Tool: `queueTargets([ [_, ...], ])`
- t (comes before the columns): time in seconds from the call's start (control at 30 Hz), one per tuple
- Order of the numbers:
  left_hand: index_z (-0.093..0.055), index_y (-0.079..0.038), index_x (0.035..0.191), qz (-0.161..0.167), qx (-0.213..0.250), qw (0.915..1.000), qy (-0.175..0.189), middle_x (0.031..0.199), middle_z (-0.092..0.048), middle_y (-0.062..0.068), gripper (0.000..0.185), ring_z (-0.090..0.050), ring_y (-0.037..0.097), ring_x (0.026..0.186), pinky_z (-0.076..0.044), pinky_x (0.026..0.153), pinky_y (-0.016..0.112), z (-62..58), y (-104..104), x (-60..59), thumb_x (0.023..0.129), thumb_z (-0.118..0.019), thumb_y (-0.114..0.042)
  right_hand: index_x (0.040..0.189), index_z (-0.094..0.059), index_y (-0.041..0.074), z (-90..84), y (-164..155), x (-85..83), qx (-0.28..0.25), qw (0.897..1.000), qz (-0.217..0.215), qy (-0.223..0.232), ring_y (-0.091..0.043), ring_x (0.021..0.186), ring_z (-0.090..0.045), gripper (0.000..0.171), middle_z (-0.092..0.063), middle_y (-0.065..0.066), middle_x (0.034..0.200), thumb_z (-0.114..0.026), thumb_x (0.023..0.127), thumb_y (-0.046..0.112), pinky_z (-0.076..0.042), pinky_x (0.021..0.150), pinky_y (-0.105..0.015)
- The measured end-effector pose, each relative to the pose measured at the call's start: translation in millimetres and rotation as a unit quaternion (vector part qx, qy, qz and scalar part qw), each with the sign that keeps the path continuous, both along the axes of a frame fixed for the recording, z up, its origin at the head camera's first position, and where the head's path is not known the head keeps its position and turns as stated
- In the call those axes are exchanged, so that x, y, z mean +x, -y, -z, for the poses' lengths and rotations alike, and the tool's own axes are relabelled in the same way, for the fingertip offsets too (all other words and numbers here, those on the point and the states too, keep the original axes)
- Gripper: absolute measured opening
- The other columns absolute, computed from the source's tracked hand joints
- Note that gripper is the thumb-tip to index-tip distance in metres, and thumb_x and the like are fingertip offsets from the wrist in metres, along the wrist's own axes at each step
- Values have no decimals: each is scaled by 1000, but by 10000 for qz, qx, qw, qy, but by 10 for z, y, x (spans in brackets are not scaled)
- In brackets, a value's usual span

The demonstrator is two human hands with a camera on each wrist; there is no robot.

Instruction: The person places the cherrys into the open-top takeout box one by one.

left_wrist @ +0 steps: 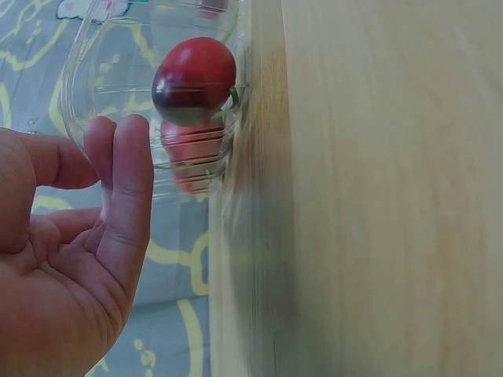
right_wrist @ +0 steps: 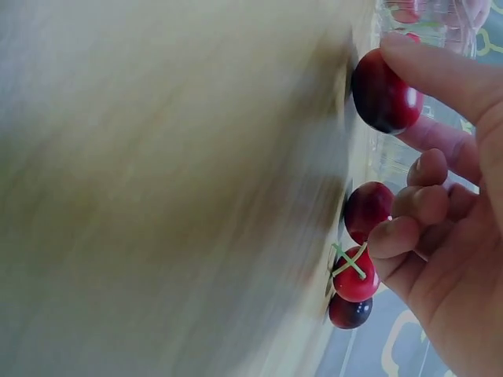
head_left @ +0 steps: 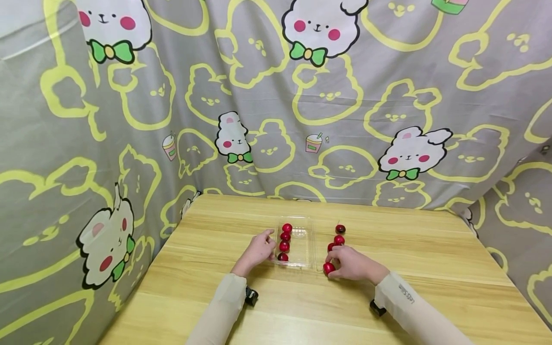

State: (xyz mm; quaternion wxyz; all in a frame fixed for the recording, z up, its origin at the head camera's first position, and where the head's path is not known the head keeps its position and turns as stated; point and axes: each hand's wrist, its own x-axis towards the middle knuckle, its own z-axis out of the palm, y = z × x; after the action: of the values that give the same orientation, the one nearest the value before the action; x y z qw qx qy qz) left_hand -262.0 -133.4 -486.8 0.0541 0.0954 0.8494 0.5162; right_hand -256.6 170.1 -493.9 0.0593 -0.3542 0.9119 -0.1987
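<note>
A clear plastic container (head_left: 304, 247) stands on the table with several red cherries (head_left: 284, 246) in a column along its left side. My left hand (head_left: 260, 248) is at the container's left wall, fingers fairly straight and fingertips right at the rim; in the left wrist view a dark-red cherry (left_wrist: 194, 81) shows through the plastic beside them. To the right of the container, my right hand (head_left: 355, 263) pinches a cherry (right_wrist: 387, 92) between thumb and index finger, close over the table. Its other fingers are curled near three more cherries, one with crossed green stems (right_wrist: 355, 274).
The wooden table (head_left: 293, 302) carries the container and the cherries. Behind the cherry row's far end (head_left: 340, 229) the table reaches a grey patterned curtain (head_left: 267, 105), which also hangs at both sides.
</note>
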Motion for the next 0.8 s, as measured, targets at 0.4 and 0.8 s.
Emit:
queueTargets([
  [0.4, -34, 8, 141, -8, 14, 10000, 18, 84, -55, 13, 52, -57, 14, 55, -56, 54, 29, -1, 5, -10, 91, -47, -1, 94, -66, 21, -163, -97, 40, -784, 9961, 199, -348, -18, 85, -53, 24, -49, 9, 91, -80, 74, 21, -48, 75, -34],
  [0.8, -34, 7, 141, 7, 96, 9999, 68, 85, -54, 14, 52, -57, 15, 56, -56, 55, 30, -3, 4, -7, 91, -47, -1, 95, -63, 19, -261, -117, -25, -1388, 9901, 207, -51, -12, 86, -58, 25, -61, 11, 90, -78, 76, 13, -51, 76, -45],
])
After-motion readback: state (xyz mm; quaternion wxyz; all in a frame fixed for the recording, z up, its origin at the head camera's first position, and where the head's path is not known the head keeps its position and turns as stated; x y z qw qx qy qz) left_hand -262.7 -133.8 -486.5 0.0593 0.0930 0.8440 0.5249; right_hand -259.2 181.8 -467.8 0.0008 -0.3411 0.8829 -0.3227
